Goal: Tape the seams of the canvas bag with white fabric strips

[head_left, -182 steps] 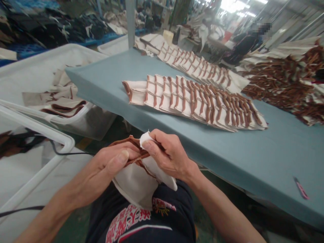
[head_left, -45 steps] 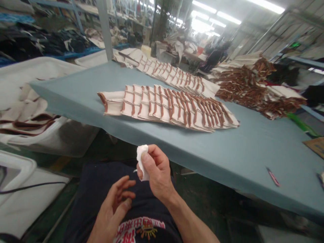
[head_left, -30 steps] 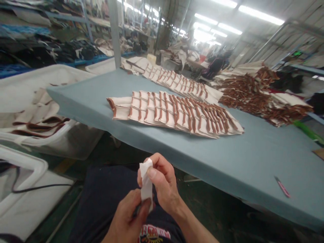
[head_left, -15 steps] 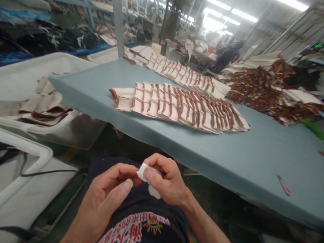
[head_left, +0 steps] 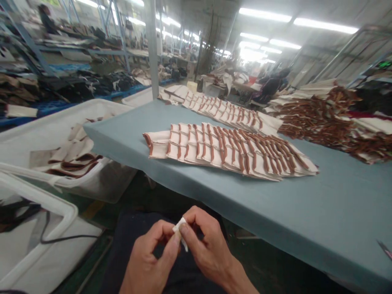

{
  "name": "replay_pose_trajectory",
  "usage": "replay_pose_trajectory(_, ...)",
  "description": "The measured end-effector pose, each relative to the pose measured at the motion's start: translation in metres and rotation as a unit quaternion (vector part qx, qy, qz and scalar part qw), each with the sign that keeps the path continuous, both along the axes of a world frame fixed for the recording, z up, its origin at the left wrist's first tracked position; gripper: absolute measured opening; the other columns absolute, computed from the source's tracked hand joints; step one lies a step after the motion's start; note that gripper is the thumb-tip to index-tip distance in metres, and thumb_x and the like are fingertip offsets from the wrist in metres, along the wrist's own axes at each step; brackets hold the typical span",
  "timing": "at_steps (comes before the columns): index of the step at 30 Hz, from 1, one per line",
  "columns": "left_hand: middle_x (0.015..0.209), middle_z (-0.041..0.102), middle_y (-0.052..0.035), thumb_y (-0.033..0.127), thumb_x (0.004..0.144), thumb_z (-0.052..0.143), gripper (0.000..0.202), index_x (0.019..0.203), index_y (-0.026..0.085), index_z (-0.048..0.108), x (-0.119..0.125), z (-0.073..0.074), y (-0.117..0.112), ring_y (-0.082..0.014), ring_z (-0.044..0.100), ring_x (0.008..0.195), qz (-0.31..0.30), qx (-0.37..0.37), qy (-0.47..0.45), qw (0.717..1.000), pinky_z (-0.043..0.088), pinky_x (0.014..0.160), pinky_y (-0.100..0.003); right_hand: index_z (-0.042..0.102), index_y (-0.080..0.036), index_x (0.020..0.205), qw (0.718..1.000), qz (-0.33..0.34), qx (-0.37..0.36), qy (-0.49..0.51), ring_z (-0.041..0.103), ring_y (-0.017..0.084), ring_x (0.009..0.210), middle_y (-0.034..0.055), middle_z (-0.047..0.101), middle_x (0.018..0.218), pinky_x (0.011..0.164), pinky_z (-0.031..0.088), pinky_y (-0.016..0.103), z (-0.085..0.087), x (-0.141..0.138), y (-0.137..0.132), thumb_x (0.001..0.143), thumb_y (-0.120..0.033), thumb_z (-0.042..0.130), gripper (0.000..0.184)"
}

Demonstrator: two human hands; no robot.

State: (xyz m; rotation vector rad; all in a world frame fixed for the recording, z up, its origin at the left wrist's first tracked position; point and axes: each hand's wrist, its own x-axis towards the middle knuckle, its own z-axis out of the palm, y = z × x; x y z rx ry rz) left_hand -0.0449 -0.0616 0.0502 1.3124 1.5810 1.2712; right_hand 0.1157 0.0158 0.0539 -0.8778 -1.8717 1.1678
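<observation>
Over my lap, my left hand (head_left: 150, 261) and my right hand (head_left: 205, 245) pinch a small white wad of cloth (head_left: 180, 230) between thumbs and forefingers. Only a bit of the wad shows between the fingers. Ahead on the blue-grey table (head_left: 196, 192) lies a fanned row of cream fabric pieces with brown trim (head_left: 229, 151), out of reach of both hands. A second such row (head_left: 226, 112) lies farther back.
A big heap of brown-trimmed pieces (head_left: 330, 118) sits at the table's far right. White bins (head_left: 55, 134) on my left hold more cream pieces; a nearer white bin (head_left: 39, 245) holds a black cable. A small pink tool (head_left: 386, 250) lies at the table's right edge. A post (head_left: 152, 45) rises behind.
The brown-trimmed piece I held earlier is gone from my lap. Both hands have closed in on the white wad, now folded smaller. My view has tilted upward.
</observation>
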Motion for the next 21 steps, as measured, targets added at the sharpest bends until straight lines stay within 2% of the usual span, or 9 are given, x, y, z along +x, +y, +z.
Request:
replay_pose_trajectory(3,0.066,0.072,0.0014,0.052,0.105,0.064,0.039,0.078,0.025,0.072,-0.005,-0.013,0.011,-0.0184,0.069,0.06,0.003,0.009,0.025,1.0,0.056,0.061,-0.027,0.071,-0.02,0.088,0.999,-0.027,0.017,0.042,0.074,0.022,0.1,0.0109,0.08,0.11,0.09,0.056,0.033,-0.002,-0.003,0.01,0.109,-0.04,0.066,0.029)
replay_pose_trajectory(5,0.07,0.076,-0.0005,0.062,0.104,0.061,0.042,0.091,0.024,0.074,-0.019,-0.022,0.031,-0.0209,0.073,0.063,0.062,-0.001,0.025,0.998,0.06,0.063,-0.03,0.069,-0.02,0.092,0.994,-0.035,-0.062,0.078,0.072,0.019,0.083,0.0079,0.079,0.093,0.079,0.056,0.031,-0.007,-0.006,0.022,0.111,-0.051,0.063,0.036)
replay_pose_trajectory(6,0.073,0.078,-0.0023,0.068,0.102,0.06,0.048,0.1,0.022,0.074,-0.031,-0.026,0.046,-0.0229,0.076,0.065,0.123,-0.007,0.026,0.992,0.063,0.065,-0.032,0.067,-0.02,0.092,0.989,-0.037,-0.103,0.096,0.067,0.017,0.07,0.0042,0.074,0.08,0.07,0.054,0.029,-0.012,-0.006,0.03,0.111,-0.058,0.062,0.043)
replay_pose_trajectory(8,0.098,0.085,-0.0117,0.071,0.1,0.059,0.058,0.118,0.017,0.071,-0.061,-0.031,0.086,-0.0286,0.083,0.084,0.18,-0.011,0.044,0.983,0.069,0.079,-0.04,0.063,-0.021,0.09,0.979,-0.053,-0.154,0.121,0.054,0.013,0.055,-0.0026,0.062,0.064,0.059,0.047,0.027,-0.022,-0.006,0.048,0.108,-0.07,0.062,0.053)
replay_pose_trajectory(10,0.114,0.084,-0.0165,0.064,0.104,0.061,0.054,0.125,0.014,0.069,-0.095,-0.033,0.131,-0.0315,0.083,0.102,0.213,-0.022,0.076,0.974,0.068,0.095,-0.047,0.062,-0.021,0.088,0.977,-0.088,-0.162,0.111,0.046,0.012,0.052,-0.005,0.056,0.059,0.054,0.042,0.025,-0.032,-0.002,0.068,0.103,-0.078,0.065,0.059)
replay_pose_trajectory(12,0.127,0.081,-0.0135,0.049,0.107,0.071,0.04,0.129,0.015,0.071,-0.123,-0.032,0.175,-0.0295,0.079,0.115,0.215,-0.043,0.121,0.968,0.064,0.106,-0.052,0.063,-0.02,0.088,0.978,-0.125,-0.153,0.072,0.045,0.012,0.052,-0.0046,0.055,0.06,0.052,0.039,0.025,-0.043,0.004,0.089,0.099,-0.081,0.067,0.062)
replay_pose_trajectory(15,0.129,0.079,-0.0099,0.042,0.106,0.078,0.032,0.126,0.017,0.076,-0.147,-0.03,0.225,-0.0284,0.077,0.117,0.186,-0.104,0.184,0.96,0.065,0.104,-0.053,0.066,-0.019,0.087,0.975,-0.165,-0.143,0.036,0.048,0.013,0.054,-0.0027,0.058,0.062,0.053,0.039,0.026,-0.057,0.014,0.116,0.095,-0.082,0.07,0.063)
replay_pose_trajectory(18,0.13,0.078,-0.0107,0.045,0.107,0.077,0.037,0.131,0.017,0.074,-0.154,-0.032,0.251,-0.0282,0.077,0.114,0.199,-0.162,0.22,0.941,0.066,0.101,-0.052,0.065,-0.02,0.084,0.97,-0.188,-0.151,0.035,0.048,0.014,0.054,-0.0024,0.058,0.061,0.052,0.038,0.027,-0.07,0.018,0.133,0.093,-0.081,0.071,0.062)
replay_pose_trajectory(21,0.129,0.078,-0.0107,0.048,0.108,0.074,0.039,0.133,0.018,0.073,-0.154,-0.036,0.255,-0.0275,0.078,0.111,0.198,-0.19,0.235,0.932,0.067,0.098,-0.051,0.066,-0.02,0.086,0.967,-0.199,-0.158,0.031,0.047,0.014,0.053,-0.0024,0.057,0.06,0.051,0.038,0.028,-0.079,0.015,0.139,0.092,-0.082,0.07,0.062)
